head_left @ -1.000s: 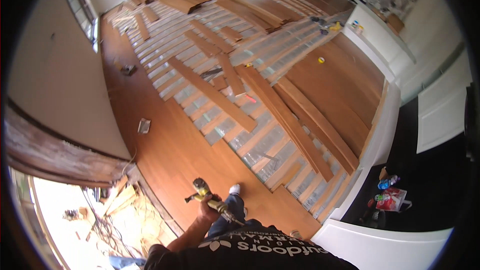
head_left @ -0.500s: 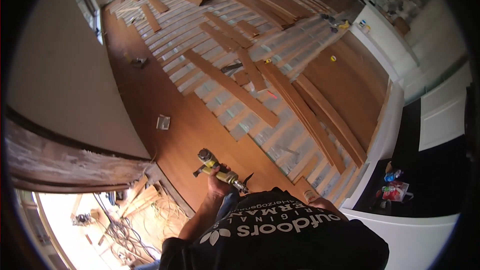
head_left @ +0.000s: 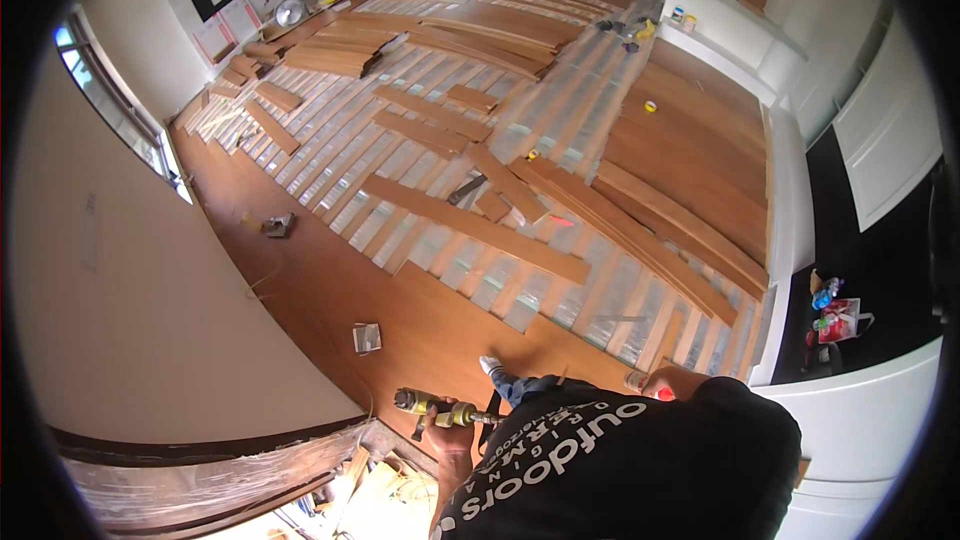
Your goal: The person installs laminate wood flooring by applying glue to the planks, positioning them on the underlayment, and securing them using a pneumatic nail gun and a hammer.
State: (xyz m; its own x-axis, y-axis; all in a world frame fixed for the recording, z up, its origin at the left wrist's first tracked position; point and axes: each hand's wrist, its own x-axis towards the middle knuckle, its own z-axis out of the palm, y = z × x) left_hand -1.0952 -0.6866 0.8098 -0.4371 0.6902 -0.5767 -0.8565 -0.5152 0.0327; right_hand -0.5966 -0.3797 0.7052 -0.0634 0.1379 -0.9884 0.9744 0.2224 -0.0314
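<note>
Above wooden flooring, the left hand grips one yellow tool; whether the right hand grips is unclear.

I see a yellow-green and black power tool gripped around its body by the left hand. It lies nearly level across my view, its dark round cap toward the left, its narrow metallic end toward the right and slightly lower. A dark part juts down near the cap. At the right hand I make out a small pale object, rounded and partly hidden; I can't tell what it is.
</note>
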